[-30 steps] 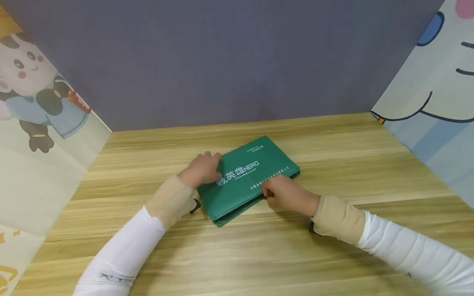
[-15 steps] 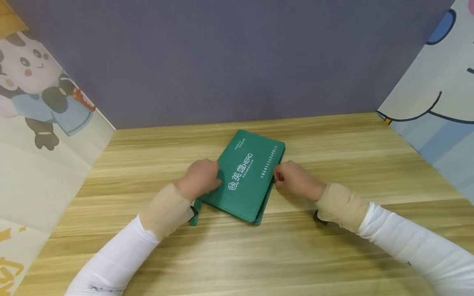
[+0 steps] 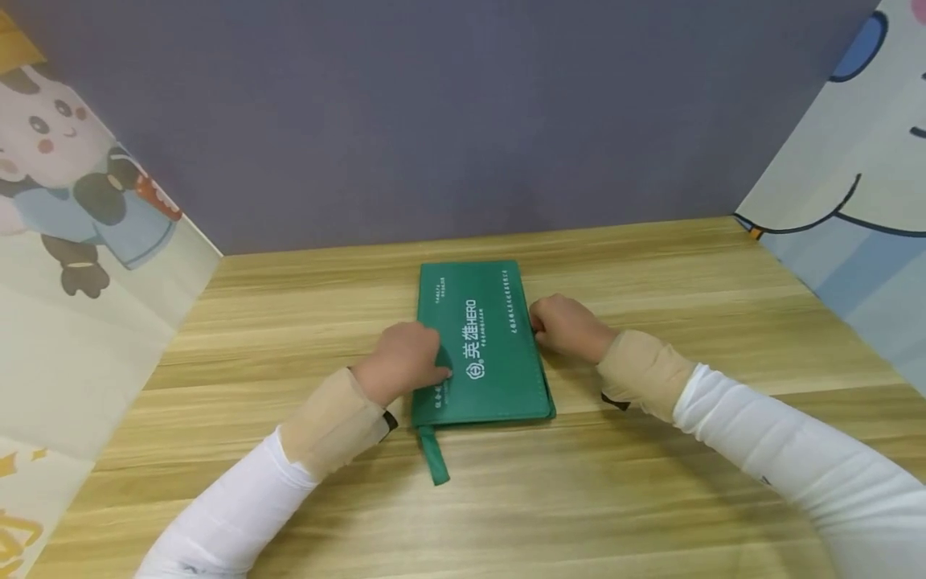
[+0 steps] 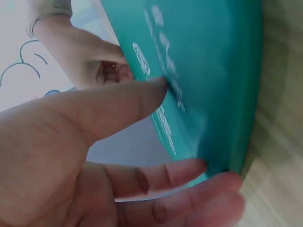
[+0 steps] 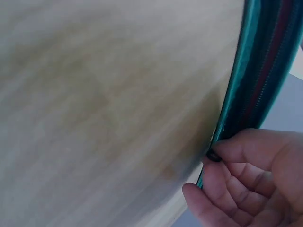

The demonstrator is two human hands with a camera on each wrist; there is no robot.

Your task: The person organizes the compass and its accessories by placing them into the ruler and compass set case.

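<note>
- Head view: green zip case [image 3: 481, 346] lies flat mid-worktop, nearer the far edge, its strap [image 3: 432, 455] trailing toward the near edge.
- Left hand [image 3: 405, 363] rests on the cover's left side, thumb on top, fingers curled at the edge.
- Right hand [image 3: 567, 326] pinches the zipper pull [image 5: 213, 155] at the right edge.
- Judgement: light, soft fabric, slides easily; pin the cover, take the pull.

Head camera looks down from above at the surface [image 3: 651, 482]; both wrist cameras sit very close, sharing the green case [image 3: 481, 346].
</note>
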